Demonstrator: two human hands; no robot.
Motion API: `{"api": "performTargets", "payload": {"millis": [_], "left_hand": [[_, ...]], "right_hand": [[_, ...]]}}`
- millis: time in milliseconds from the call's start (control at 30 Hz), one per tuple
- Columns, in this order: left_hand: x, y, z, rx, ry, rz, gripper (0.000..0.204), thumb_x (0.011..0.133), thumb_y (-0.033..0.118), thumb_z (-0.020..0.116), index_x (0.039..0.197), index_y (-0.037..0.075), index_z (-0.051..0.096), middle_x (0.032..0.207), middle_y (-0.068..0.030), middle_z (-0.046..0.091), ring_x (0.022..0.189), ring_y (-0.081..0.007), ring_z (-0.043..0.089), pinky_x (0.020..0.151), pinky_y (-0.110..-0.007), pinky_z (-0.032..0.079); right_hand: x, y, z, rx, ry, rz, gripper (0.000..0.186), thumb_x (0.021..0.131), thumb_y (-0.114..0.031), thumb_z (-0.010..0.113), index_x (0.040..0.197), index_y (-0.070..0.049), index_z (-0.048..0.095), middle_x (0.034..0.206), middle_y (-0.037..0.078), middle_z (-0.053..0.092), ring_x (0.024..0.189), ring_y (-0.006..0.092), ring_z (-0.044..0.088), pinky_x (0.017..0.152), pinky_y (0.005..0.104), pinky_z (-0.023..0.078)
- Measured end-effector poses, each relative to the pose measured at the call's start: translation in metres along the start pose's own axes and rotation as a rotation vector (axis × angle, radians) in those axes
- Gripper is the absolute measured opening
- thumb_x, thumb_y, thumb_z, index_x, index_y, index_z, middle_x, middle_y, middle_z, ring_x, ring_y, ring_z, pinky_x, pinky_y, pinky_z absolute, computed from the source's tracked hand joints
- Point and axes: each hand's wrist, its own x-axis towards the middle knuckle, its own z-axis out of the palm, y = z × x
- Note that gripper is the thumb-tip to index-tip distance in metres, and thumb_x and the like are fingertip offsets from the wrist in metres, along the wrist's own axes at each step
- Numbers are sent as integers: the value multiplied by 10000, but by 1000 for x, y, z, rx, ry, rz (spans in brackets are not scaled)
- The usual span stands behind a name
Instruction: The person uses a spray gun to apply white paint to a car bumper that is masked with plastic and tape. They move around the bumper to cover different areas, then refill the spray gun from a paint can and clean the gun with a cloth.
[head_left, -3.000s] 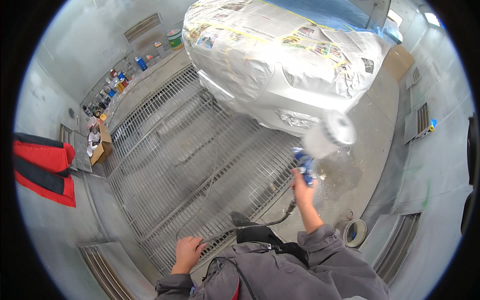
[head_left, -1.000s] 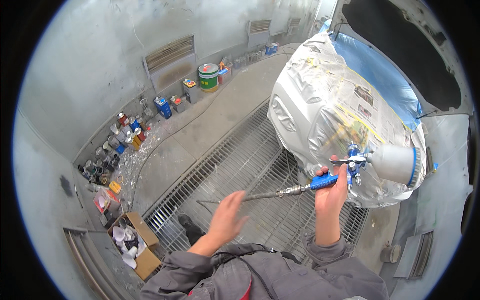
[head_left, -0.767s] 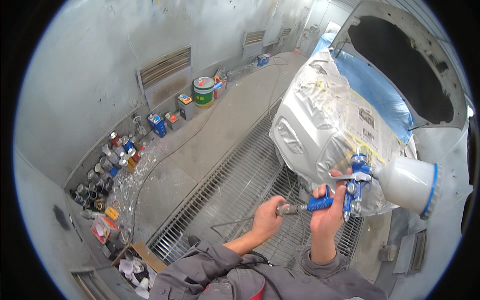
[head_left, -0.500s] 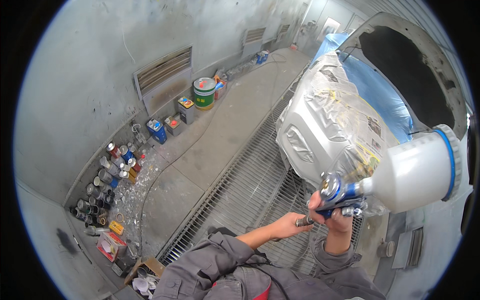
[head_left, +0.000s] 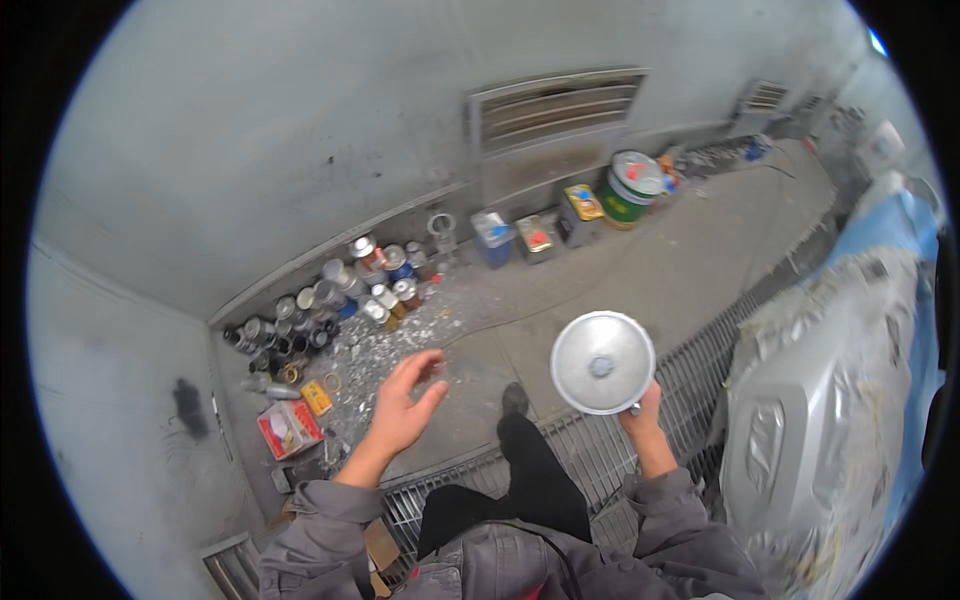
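Spray gun cup [head_left: 603,362] held up in R hand [head_left: 648,412], L hand [head_left: 402,405] w/o load.
The cup is held above the floor near the grating [head_left: 606,462], its round lid turned upward, prob. so that any liquid is not spilled; the gun under it is mostly hidden. The R fingers seem to be closed on the gun, but they are covered partly by the cup, so the exact grip can't be told. The L fingers [head_left: 425,361] are open and empty, in the air left of the cup. Farther out, cans [head_left: 330,296] and a green bucket [head_left: 627,200] are lined along the wall [head_left: 280,140], prob. so they aren't stepped on. At far R, the car front [head_left: 795,445] is partly covered w/ masking sheets [head_left: 872,300], prob. for protection from spray.
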Motion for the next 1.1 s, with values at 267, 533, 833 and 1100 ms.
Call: {"api": "performTargets", "payload": {"millis": [267, 533, 833, 1100], "left_hand": [[112, -13, -23, 518, -57, 503, 697, 768, 426, 871, 1369, 135, 669, 1482, -192, 523, 1322, -432, 553, 1092, -544, 462], [150, -249, -10, 668, -92, 473, 722, 774, 604, 782, 1350, 184, 673, 1488, -186, 509, 1313, -433, 543, 1068, -557, 474], [104, -435, -11, 1018, -234, 416, 621, 798, 577, 755, 1308, 232, 672, 1404, -102, 590, 1230, -374, 585, 969, -480, 510], [175, -447, -7, 1069, -208, 526, 557, 757, 445, 784, 1255, 224, 672, 1340, -83, 616, 1163, -328, 621, 842, -426, 562]], "right_hand": [[150, 41, 262, 188, -221, -323, 517, 800, 2, 707, 1312, 0, 638, 1252, 226, 694, 1105, 435, 699, 938, 451, 571], [122, 176, 484, 531, -739, -367, 577, 761, -25, 762, 1327, -16, 648, 1247, 215, 711, 1115, 429, 702, 946, 442, 574], [34, 272, 655, 688, -1146, -323, 513, 840, -96, 758, 1348, -123, 695, 1144, 177, 754, 976, 359, 754, 847, 412, 596], [52, 291, 675, 693, -957, -132, 439, 852, -101, 722, 1290, -122, 728, 1046, 191, 768, 897, 369, 762, 798, 391, 601]]}}
